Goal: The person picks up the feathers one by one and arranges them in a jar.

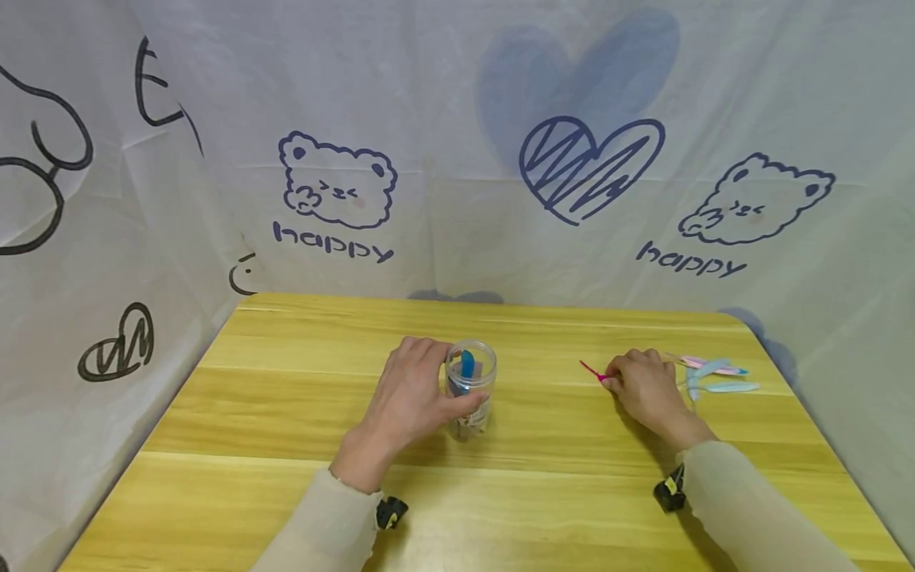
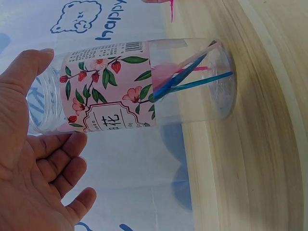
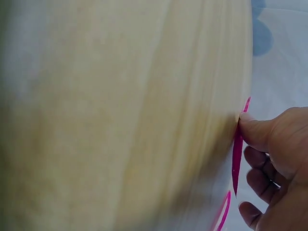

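Note:
A clear plastic jar (image 1: pixel 469 413) with a pink floral label stands upright and lidless on the table. My left hand (image 1: pixel 411 389) grips its neck, thumb on one side and index finger on the other; in the left wrist view the remaining fingers are loosely bent. Inside the jar, thin blue and pink stems (image 2: pixel 195 83) slant down to the bottom, and a blue end (image 1: pixel 468 364) shows near the mouth. Over to the right, my right hand (image 1: pixel 646 389) pinches a slim magenta stick (image 3: pixel 237 161) with a flat, pointed end, low over the tabletop. Its far part is hidden behind the fingers.
Beside the right hand lie several slender light blue pieces (image 1: pixel 729 387) and a pink-and-white one (image 1: pixel 704 365) on the wooden table (image 1: pixel 300 413). A drawn-on white cloth (image 1: pixel 457 238) hangs behind the table and at both sides.

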`<act>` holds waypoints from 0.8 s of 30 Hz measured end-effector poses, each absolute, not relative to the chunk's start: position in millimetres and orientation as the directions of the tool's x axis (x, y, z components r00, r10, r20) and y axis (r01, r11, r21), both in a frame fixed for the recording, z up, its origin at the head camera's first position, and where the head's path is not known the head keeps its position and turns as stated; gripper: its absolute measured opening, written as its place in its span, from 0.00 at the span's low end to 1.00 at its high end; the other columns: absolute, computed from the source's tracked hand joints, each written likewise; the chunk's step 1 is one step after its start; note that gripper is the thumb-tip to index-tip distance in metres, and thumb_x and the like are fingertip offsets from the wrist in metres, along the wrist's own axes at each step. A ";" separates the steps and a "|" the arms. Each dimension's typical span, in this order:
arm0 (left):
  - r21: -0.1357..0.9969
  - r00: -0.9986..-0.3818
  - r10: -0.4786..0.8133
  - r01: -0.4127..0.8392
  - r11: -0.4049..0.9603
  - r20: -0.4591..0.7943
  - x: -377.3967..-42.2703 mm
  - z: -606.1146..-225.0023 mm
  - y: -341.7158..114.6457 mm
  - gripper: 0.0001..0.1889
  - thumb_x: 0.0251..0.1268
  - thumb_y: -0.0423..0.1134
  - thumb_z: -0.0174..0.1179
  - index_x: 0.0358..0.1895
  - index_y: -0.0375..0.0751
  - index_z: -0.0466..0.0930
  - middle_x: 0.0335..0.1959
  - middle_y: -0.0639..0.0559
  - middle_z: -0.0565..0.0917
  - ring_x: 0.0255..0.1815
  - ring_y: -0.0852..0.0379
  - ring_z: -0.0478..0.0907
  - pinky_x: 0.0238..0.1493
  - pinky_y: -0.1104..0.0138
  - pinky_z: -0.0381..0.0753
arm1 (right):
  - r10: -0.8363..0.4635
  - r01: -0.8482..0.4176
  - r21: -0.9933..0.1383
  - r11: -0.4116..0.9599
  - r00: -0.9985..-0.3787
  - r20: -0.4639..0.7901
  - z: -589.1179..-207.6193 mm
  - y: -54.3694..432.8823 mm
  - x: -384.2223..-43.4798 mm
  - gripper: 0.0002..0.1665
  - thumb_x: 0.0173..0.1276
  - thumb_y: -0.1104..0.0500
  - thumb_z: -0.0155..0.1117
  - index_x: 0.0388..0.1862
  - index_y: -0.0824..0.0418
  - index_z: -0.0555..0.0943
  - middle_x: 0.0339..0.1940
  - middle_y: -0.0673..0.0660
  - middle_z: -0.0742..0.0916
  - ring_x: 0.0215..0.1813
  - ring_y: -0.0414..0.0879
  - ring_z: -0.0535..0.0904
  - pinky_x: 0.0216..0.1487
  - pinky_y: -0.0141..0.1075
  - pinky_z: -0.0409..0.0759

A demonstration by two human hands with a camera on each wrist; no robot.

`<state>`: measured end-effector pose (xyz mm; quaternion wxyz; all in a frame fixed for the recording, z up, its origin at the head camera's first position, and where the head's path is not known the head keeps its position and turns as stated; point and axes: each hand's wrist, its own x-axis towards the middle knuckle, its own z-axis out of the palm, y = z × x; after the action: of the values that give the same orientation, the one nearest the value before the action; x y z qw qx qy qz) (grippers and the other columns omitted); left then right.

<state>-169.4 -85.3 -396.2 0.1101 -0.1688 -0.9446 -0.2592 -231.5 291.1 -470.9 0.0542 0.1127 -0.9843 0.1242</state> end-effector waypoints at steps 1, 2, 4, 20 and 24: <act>0.454 -0.920 0.261 0.374 0.809 0.293 -169.2 -396.2 -85.3 0.38 0.55 0.65 0.77 0.59 0.38 0.83 0.55 0.47 0.86 0.61 0.45 0.77 0.69 0.49 0.73 | -0.208 -0.233 -0.235 0.944 -0.970 0.127 -470.8 290.8 -231.9 0.09 0.75 0.55 0.69 0.42 0.60 0.87 0.42 0.59 0.86 0.53 0.64 0.75 0.48 0.60 0.68; 0.454 -0.920 0.260 0.373 0.809 0.293 -169.4 -396.5 -85.3 0.38 0.55 0.65 0.77 0.59 0.38 0.83 0.55 0.47 0.86 0.61 0.45 0.77 0.69 0.49 0.73 | -0.205 -0.228 -0.238 0.944 -0.972 0.118 -470.8 290.6 -232.5 0.08 0.76 0.55 0.69 0.42 0.60 0.87 0.42 0.59 0.86 0.53 0.64 0.75 0.49 0.60 0.68; 0.455 -0.921 0.260 0.372 0.809 0.292 -169.4 -396.4 -85.4 0.38 0.55 0.65 0.77 0.59 0.38 0.83 0.55 0.47 0.86 0.61 0.45 0.76 0.69 0.49 0.73 | -0.206 -0.226 -0.240 0.944 -0.973 0.104 -470.5 289.8 -233.2 0.07 0.76 0.56 0.69 0.41 0.60 0.87 0.41 0.58 0.86 0.52 0.63 0.75 0.49 0.60 0.68; 0.462 -0.924 0.253 0.364 0.809 0.286 -169.5 -396.1 -85.2 0.39 0.55 0.65 0.77 0.60 0.38 0.82 0.55 0.48 0.86 0.61 0.46 0.76 0.69 0.49 0.74 | -0.247 -0.266 -0.226 0.937 -0.963 0.113 -470.5 290.1 -230.5 0.06 0.81 0.58 0.61 0.43 0.59 0.82 0.39 0.56 0.87 0.47 0.60 0.76 0.53 0.62 0.66; 0.463 -0.925 0.255 0.365 0.808 0.283 -170.1 -397.1 -85.6 0.39 0.55 0.66 0.77 0.59 0.38 0.82 0.55 0.47 0.85 0.60 0.47 0.76 0.68 0.50 0.74 | -0.244 -0.270 -0.248 0.931 -0.961 0.128 -469.7 289.8 -230.8 0.07 0.80 0.59 0.62 0.48 0.62 0.82 0.40 0.57 0.88 0.47 0.60 0.77 0.54 0.60 0.66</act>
<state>-170.1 -85.6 -397.1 0.1041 -0.1639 -0.9450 -0.2632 -230.8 289.8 -469.7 0.0475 0.1310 -0.9813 0.1327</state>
